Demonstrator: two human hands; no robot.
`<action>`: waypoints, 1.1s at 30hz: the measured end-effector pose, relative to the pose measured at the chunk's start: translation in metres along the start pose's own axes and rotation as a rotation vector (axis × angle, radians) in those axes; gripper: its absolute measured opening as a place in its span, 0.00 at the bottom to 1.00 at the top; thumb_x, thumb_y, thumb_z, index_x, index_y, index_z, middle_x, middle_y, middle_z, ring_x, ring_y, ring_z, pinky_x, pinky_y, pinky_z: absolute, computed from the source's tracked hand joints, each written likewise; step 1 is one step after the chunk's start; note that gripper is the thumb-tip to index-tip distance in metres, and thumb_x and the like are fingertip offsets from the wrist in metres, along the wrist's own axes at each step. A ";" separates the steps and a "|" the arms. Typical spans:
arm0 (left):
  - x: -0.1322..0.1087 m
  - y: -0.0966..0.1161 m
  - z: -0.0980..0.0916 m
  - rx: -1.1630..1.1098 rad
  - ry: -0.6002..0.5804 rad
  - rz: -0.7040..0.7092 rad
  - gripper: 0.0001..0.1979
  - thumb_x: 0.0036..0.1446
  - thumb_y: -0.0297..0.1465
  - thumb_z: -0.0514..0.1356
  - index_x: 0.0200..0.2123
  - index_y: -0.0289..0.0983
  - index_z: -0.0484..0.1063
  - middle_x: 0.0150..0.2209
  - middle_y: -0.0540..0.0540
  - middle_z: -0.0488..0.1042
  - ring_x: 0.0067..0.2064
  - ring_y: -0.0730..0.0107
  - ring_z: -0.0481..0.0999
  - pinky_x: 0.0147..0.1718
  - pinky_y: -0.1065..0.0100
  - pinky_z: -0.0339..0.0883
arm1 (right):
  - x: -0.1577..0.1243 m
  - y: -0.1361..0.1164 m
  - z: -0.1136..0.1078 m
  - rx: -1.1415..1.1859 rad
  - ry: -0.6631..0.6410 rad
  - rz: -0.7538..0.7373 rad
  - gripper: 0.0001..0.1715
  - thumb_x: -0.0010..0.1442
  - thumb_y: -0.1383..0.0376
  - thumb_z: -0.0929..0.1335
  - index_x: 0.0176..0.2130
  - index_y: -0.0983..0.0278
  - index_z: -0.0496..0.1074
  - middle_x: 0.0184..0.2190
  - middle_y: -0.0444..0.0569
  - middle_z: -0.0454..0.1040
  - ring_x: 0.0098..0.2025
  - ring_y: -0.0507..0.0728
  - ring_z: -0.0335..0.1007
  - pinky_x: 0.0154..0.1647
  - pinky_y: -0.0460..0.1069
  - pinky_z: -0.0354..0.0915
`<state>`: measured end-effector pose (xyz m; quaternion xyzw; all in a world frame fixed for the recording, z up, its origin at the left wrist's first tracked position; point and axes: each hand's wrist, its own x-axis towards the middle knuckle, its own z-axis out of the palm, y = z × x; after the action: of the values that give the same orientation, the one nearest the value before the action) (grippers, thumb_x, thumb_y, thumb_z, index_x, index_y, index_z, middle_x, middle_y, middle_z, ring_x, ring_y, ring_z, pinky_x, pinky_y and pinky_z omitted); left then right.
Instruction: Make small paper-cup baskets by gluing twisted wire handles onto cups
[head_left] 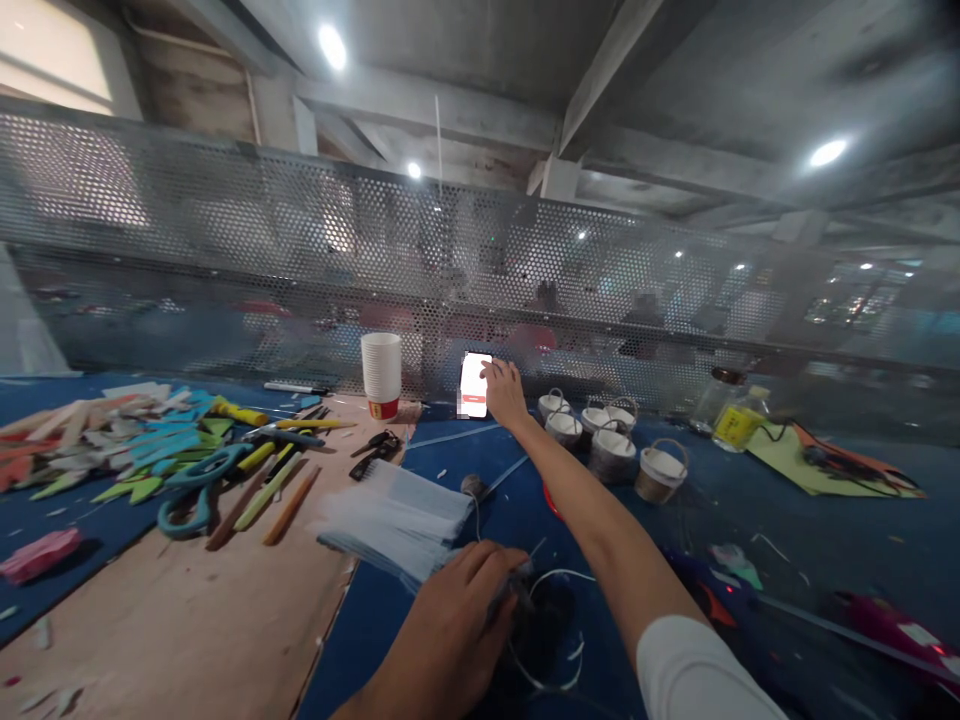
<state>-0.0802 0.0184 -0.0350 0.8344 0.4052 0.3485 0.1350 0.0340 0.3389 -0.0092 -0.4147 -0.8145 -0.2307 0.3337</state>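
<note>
My right hand (504,388) reaches far forward, its fingers stretched out at the lit screen of a phone (474,390) propped upright against the perforated panel. It grips nothing. Low in the view, my left hand (469,615) is curled closed around something greyish and blurred at its fingertips, which I cannot make out. Beyond it lies a stack of pale translucent mesh pieces (412,505), with a small ball of twine (472,486) at its edge. White cord (536,683) loops on the blue table beside the left hand.
Small handled buckets (611,455) stand right of the phone; stacked paper cups (382,370) stand to its left. Scissors (199,490), pens and coloured scraps (142,440) cover the left side. A bottle with a yellow label (739,422) and glue guns (892,635) are on the right.
</note>
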 end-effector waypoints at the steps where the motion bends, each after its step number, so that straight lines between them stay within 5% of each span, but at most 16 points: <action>1: 0.000 0.000 0.000 -0.004 0.000 0.005 0.19 0.62 0.22 0.53 0.54 0.43 0.65 0.49 0.44 0.74 0.48 0.63 0.75 0.47 0.61 0.72 | 0.000 0.001 -0.001 0.000 0.007 0.013 0.19 0.65 0.76 0.57 0.50 0.65 0.69 0.60 0.54 0.67 0.66 0.60 0.51 0.68 0.61 0.40; 18: 0.000 0.002 0.001 -0.007 0.013 0.037 0.18 0.62 0.23 0.53 0.54 0.42 0.66 0.48 0.44 0.75 0.47 0.63 0.75 0.46 0.62 0.72 | -0.003 0.004 -0.011 0.002 0.000 0.047 0.19 0.67 0.74 0.56 0.51 0.65 0.69 0.56 0.55 0.70 0.63 0.59 0.54 0.65 0.57 0.45; 33: -0.001 0.001 0.002 -0.035 -0.003 0.027 0.18 0.63 0.22 0.52 0.54 0.43 0.64 0.49 0.45 0.73 0.49 0.62 0.73 0.48 0.58 0.69 | -0.028 -0.019 0.001 -0.020 -0.257 -0.296 0.20 0.64 0.74 0.59 0.52 0.65 0.70 0.50 0.55 0.74 0.57 0.62 0.59 0.56 0.56 0.53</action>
<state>-0.0786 0.0176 -0.0366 0.8379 0.3874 0.3559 0.1452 0.0302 0.3147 -0.0322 -0.3196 -0.9002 -0.2306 0.1852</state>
